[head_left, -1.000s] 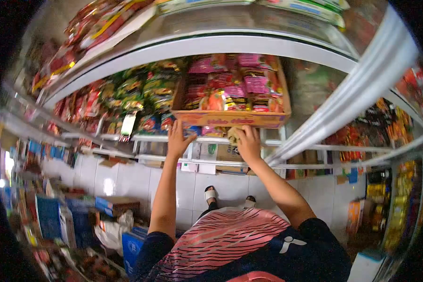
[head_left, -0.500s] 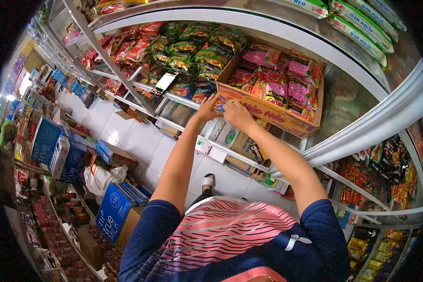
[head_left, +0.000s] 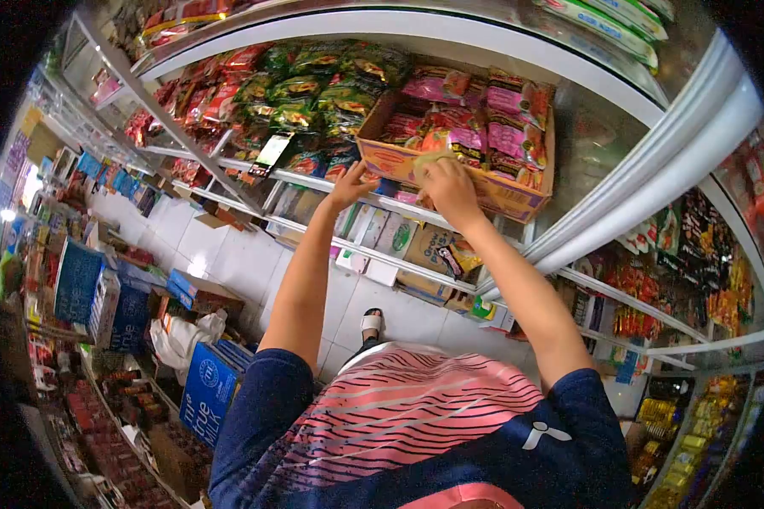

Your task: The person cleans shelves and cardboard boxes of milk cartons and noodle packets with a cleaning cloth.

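just beyond both hands lies the carton (head_left: 390,159). the right hand (head_left: 451,190) clutches a yellowish wad (head_left: 429,160) at its front wall; the left hand (head_left: 348,187), fingers spread, is near its left corner.

- Holding bare forearms (head_left: 301,263) extended forward.
- Showing bare left hand (head_left: 349,186) loosely spread, with back upward.
- Showing bare right hand (head_left: 448,188) curled inward, likewise back upward.

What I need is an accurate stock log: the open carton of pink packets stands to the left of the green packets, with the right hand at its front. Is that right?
Not quite: the head view shows the open carton of pink packets to the right of the green packets, with the right hand at its front.
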The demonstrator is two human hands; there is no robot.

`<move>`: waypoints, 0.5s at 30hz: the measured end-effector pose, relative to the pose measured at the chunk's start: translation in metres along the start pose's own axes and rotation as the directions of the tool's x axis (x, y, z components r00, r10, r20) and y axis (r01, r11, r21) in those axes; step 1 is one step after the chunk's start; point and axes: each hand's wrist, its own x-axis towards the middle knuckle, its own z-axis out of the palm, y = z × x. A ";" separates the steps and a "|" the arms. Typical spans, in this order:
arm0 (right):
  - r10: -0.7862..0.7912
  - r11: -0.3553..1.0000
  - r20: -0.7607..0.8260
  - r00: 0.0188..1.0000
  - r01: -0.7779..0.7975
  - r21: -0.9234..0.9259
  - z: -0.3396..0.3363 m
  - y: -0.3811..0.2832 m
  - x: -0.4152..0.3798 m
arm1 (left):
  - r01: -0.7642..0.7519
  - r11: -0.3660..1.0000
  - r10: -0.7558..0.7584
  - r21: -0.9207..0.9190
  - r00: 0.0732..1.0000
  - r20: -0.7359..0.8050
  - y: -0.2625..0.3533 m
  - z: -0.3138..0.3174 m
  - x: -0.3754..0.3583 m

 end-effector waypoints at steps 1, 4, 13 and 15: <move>0.106 0.994 -0.043 0.993 -0.106 0.010 -0.005 0.001 -0.008 | -0.014 1.000 0.014 -0.004 1.000 0.011 0.008 -0.003 -0.001; 0.199 0.979 -0.058 0.978 -0.195 0.064 -0.007 0.000 -0.046 | -0.033 0.996 0.036 0.089 0.999 -0.039 0.024 0.002 -0.013; 0.664 0.745 -0.182 0.725 -0.662 0.083 -0.034 -0.003 -0.085 | 0.056 0.892 0.134 0.450 0.915 -0.380 0.058 0.030 -0.047; 0.646 0.762 -0.071 0.760 -0.636 0.124 -0.022 -0.006 -0.102 | 0.094 0.891 0.098 0.443 0.915 -0.390 0.061 0.029 -0.047</move>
